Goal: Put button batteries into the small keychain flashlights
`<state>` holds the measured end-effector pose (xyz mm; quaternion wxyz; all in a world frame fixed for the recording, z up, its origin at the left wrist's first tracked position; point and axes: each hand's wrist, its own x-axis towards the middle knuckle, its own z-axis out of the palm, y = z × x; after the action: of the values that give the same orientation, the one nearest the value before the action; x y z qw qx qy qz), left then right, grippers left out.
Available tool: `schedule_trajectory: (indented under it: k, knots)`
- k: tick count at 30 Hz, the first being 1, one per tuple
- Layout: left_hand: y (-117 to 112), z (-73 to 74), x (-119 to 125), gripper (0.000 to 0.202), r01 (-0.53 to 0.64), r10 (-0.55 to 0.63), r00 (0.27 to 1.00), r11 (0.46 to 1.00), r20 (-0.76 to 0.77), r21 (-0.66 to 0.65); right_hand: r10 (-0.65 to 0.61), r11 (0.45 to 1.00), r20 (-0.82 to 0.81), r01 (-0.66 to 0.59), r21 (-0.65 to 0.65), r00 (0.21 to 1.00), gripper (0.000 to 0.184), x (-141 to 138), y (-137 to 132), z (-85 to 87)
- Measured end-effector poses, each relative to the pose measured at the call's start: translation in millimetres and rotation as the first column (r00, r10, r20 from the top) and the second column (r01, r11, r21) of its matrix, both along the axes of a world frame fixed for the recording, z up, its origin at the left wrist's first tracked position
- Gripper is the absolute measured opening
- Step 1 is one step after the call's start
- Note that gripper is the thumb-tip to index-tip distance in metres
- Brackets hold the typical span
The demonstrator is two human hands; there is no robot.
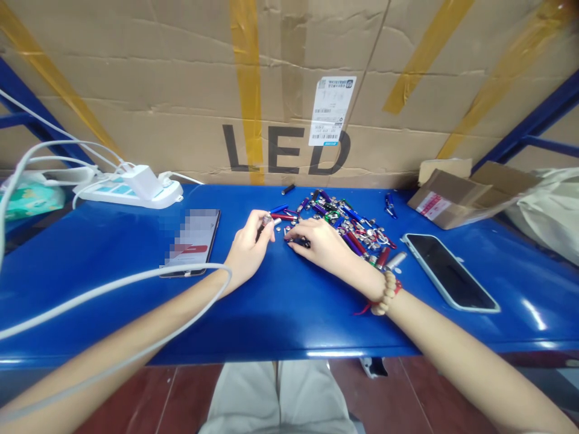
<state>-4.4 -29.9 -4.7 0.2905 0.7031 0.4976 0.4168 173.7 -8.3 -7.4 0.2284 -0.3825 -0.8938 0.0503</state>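
Note:
My left hand (pixel 250 244) is closed round a small silver-ended cylinder (pixel 268 219), which the fingers partly cover. Just to its right, my right hand (pixel 319 241) reaches down at the near left edge of a pile of small metal parts (pixel 330 208). Its thumb and fingers are drawn together at the tabletop, and what lies between them cannot be made out. Blue, purple, red and silver tubes make up the pile, mixed with small round silver discs like button cells. A red tube (pixel 284 217) lies between my hands.
A phone (pixel 192 244) lies left of my hands, and another phone (pixel 452 271) lies right. A white power strip (pixel 131 191) with cables stands back left; one cable (pixel 136 274) crosses over my left forearm. An opened small carton (pixel 446 196) sits back right. A large cardboard box (pixel 181 90) walls the back.

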Motion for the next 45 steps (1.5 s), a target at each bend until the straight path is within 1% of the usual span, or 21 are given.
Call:
schedule_trajectory:
  k: [2,4,7,10,13,15,18,20,22,24,25,27,29,31,33,35,38,40,42,45]
  knots:
    - [-0.2,0.0,-0.1,0.015,0.006,-0.006,1.000,1.000,0.001,-0.009,-0.020,0.997,-0.109,0.011,-0.080,0.994,0.010,1.2,0.4,1.7]
    - [-0.1,0.0,-0.3,0.015,0.012,-0.012,1.000,1.000,0.000,-0.016,-0.048,0.984,-0.248,0.003,-0.178,0.968,0.010,2.0,0.2,4.4]
    - [1.4,-0.3,-1.2,0.017,0.019,-0.020,1.000,0.999,-0.016,-0.030,-0.124,0.937,-0.457,-0.048,-0.347,0.881,0.014,2.9,0.3,10.3]
    - [4.8,-1.7,-2.5,0.018,0.042,-0.042,0.992,0.999,-0.119,0.003,-0.242,0.871,-0.592,-0.097,-0.482,0.769,0.022,4.3,2.2,16.8]
    - [8.0,-5.0,-3.6,0.017,0.096,-0.073,0.955,0.993,-0.286,0.066,-0.343,0.812,-0.658,-0.141,-0.567,0.670,0.028,6.1,3.7,21.2]
    - [9.2,-7.9,-4.5,0.018,0.115,-0.077,0.913,0.991,-0.401,0.072,-0.385,0.786,-0.678,-0.162,-0.597,0.626,0.029,6.9,3.5,22.6]
    - [9.7,-10.8,-5.8,0.019,0.114,-0.071,0.856,0.992,-0.513,0.053,-0.428,0.759,-0.685,-0.176,-0.627,0.590,0.028,7.5,1.9,23.3]
    - [9.2,-10.1,-5.8,0.022,0.107,-0.063,0.856,0.993,-0.513,0.056,-0.449,0.737,-0.676,-0.186,-0.650,0.584,0.027,7.4,0.9,23.3]
    - [7.5,-6.8,-4.4,0.028,0.089,-0.041,0.898,0.992,-0.438,0.089,-0.455,0.719,-0.665,-0.197,-0.667,0.592,0.027,6.8,0.2,23.0]
    - [4.6,-1.8,-1.7,0.029,0.071,-0.039,0.960,0.992,-0.277,0.108,-0.431,0.719,-0.667,-0.214,-0.661,0.608,0.028,5.6,-0.4,22.5]
    - [2.8,0.7,0.0,0.026,0.073,-0.057,0.984,0.993,-0.171,0.090,-0.409,0.727,-0.673,-0.227,-0.649,0.616,0.029,4.7,-0.9,22.3]
    - [-0.8,5.1,3.3,0.025,0.087,-0.087,0.996,0.996,0.025,0.009,-0.337,0.755,-0.695,-0.259,-0.602,0.635,0.031,2.1,-2.9,22.0]
    - [-3.9,8.1,5.8,0.025,0.138,-0.115,0.972,0.986,0.206,-0.097,-0.233,0.805,-0.714,-0.281,-0.522,0.660,0.031,-1.3,-6.3,22.0]
    - [-5.8,10.2,7.1,0.028,0.204,-0.130,0.933,0.960,0.336,-0.194,-0.116,0.880,-0.712,-0.261,-0.397,0.692,0.028,-4.7,-10.7,21.8]
    - [-6.8,12.0,7.4,0.033,0.245,-0.121,0.905,0.931,0.407,-0.269,-0.025,0.943,-0.679,-0.209,-0.260,0.733,0.023,-7.4,-15.1,20.9]
    - [-7.5,13.5,7.0,0.036,0.261,-0.098,0.890,0.910,0.446,-0.321,0.024,0.977,-0.637,-0.153,-0.148,0.771,0.018,-8.9,-18.3,19.7]
    - [-8.0,14.8,5.9,0.032,0.292,-0.085,0.864,0.887,0.496,-0.357,0.064,0.994,-0.595,-0.103,-0.031,0.801,0.015,-8.5,-20.0,18.9]
    - [-7.4,15.1,4.9,0.029,0.313,-0.076,0.842,0.875,0.534,-0.369,0.087,0.995,-0.579,-0.098,0.012,0.811,0.016,-7.0,-19.1,19.7]
    - [-5.8,15.4,3.4,0.028,0.317,-0.047,0.813,0.872,0.580,-0.373,0.088,0.994,-0.578,-0.107,0.003,0.811,0.017,-5.2,-17.5,21.1]
    - [-2.4,16.2,0.3,0.025,0.316,-0.008,0.754,0.881,0.657,-0.352,0.018,0.991,-0.614,-0.094,-0.091,0.789,0.018,-3.1,-15.1,22.4]
